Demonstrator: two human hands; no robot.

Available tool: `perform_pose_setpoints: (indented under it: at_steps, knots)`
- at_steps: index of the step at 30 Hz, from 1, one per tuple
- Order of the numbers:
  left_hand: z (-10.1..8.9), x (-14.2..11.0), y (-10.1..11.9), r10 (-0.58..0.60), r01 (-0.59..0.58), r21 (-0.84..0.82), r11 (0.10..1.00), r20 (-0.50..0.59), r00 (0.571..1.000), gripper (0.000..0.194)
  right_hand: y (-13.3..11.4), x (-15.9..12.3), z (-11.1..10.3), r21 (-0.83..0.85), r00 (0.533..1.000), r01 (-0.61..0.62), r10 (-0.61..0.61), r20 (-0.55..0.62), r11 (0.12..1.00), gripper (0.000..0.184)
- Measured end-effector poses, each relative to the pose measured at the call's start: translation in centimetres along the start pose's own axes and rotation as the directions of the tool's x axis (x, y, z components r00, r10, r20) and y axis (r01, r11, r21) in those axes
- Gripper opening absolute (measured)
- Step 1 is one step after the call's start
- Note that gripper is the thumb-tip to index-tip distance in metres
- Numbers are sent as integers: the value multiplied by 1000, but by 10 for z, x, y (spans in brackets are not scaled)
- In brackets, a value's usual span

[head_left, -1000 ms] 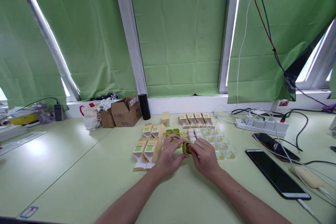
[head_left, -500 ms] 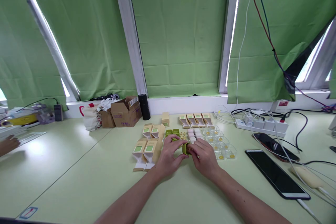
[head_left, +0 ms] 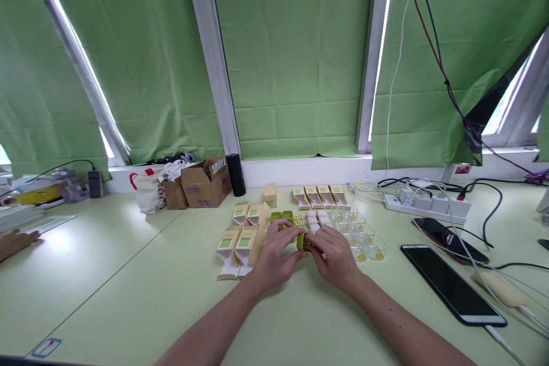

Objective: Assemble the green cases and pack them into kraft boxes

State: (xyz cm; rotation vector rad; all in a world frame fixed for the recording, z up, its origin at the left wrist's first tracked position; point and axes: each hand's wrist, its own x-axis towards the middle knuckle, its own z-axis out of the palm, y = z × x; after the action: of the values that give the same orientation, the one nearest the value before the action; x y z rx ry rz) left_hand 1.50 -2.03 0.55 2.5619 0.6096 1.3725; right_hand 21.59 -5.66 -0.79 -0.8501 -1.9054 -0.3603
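Observation:
A small olive-green box [head_left: 302,242] is held just above the table, its opening turned to the right. The thumb and fingers of my left hand [head_left: 278,256] grip it from the left. My right hand [head_left: 333,256] is closed at the opening, its thumb and fingertips at or inside the rim; whether they pinch something inside is hidden. Behind my left hand stand more green boxes [head_left: 282,215], partly covered. Beyond my hands lie small yellowish squares [head_left: 299,219], white and pink blocks [head_left: 312,220] and clear plastic containers [head_left: 362,240] with yellow spots.
Open kraft cartons [head_left: 240,246] with green labels stand left of my hands, and another carton row [head_left: 323,195] farther back. A phone [head_left: 452,283], cables and a power strip [head_left: 429,206] lie right. A cardboard box [head_left: 206,186] and black cylinder [head_left: 235,175] stand behind. Another person's hand [head_left: 19,242] rests far left.
My fingers and the green box have shifted only slightly; both hands stay in the same place. At the far left, the other person's hand has moved a little and stretched out flatter.

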Motion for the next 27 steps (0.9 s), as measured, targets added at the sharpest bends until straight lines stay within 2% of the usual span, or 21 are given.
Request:
perform_pose_setpoints:
  at_steps: [3, 8, 12, 18, 23, 27]
  knots:
    - [-3, 0, 1, -11, 10, -9, 1000, -28, 1000, 44, -2, 1, -5, 57, 1000, -2, 1, 4, 998, 26]
    - [-8, 3, 3, -85, 88, 35, 995, -81, 993, 45, -3, -3, -6, 107, 996, -83, 85, -15, 991, 46]
    - [-6, 4, 4, -78, 82, 57, 995, -64, 995, 41, -2, -6, 0, 103, 993, -114, 110, 48, 988, 58]
    - [-2, 2, 4, -127, 127, 0, 992, -54, 990, 42, 4, -12, 9, 193, 982, -187, 177, 65, 963, 59]
    - [-3, 3, 2, -255, 252, -45, 967, -80, 964, 17, 8, -14, 11, 230, 957, -285, 290, 13, 931, 54]
    - [2, 3, -1, -351, 345, -78, 935, -73, 934, 10, 7, -14, 10, 251, 940, -331, 342, 2, 910, 49]
